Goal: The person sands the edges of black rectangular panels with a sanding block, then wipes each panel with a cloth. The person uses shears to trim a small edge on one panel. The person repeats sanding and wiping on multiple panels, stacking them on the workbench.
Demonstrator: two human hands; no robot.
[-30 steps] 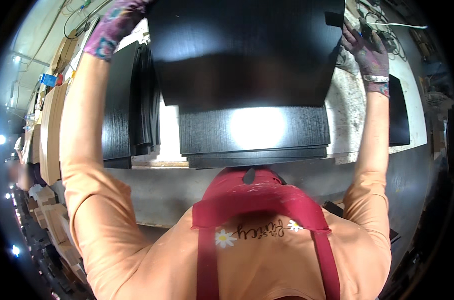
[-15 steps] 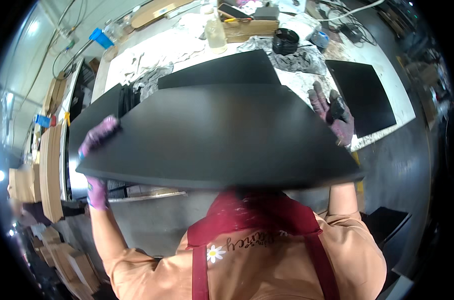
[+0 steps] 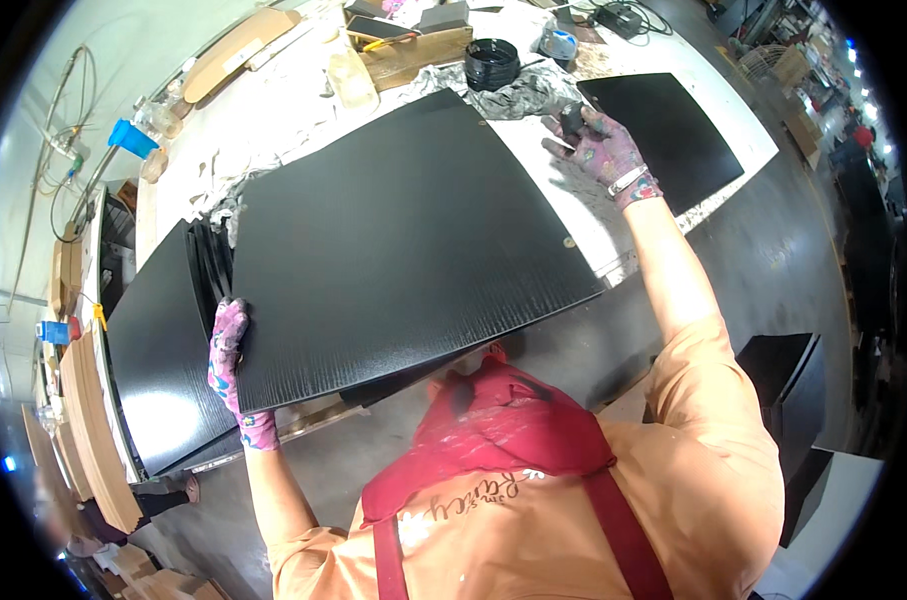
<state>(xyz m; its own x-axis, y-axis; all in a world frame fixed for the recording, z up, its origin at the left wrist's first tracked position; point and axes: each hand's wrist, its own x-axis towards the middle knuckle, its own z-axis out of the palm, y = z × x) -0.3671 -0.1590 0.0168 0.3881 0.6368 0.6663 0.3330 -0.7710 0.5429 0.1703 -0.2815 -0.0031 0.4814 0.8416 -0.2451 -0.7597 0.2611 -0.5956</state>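
Note:
A large black panel (image 3: 403, 240) with a grained front edge lies before me, its near edge jutting over the table's front. My left hand (image 3: 229, 350), in a stained pink patterned glove, grips the panel's left edge. Clear of its right side, my right hand (image 3: 613, 160), gloved the same way, holds a small black pad (image 3: 572, 120) between thumb and fingers. Beyond the pad stands an open round black tub (image 3: 491, 64) on a crumpled, stained grey cloth (image 3: 529, 96).
A second black panel (image 3: 663, 135) lies on the table's right. Further black panels (image 3: 163, 350) rest at the left. At the back are a wooden box (image 3: 413, 60) of small items, a pale bottle (image 3: 350, 82) and a blue cup (image 3: 131, 137). Black boards (image 3: 778, 375) stand right of me.
The large panel has come down from a raised, tilted position and lies flatter. My right hand has moved away from its right edge, still with the pad. The view has turned.

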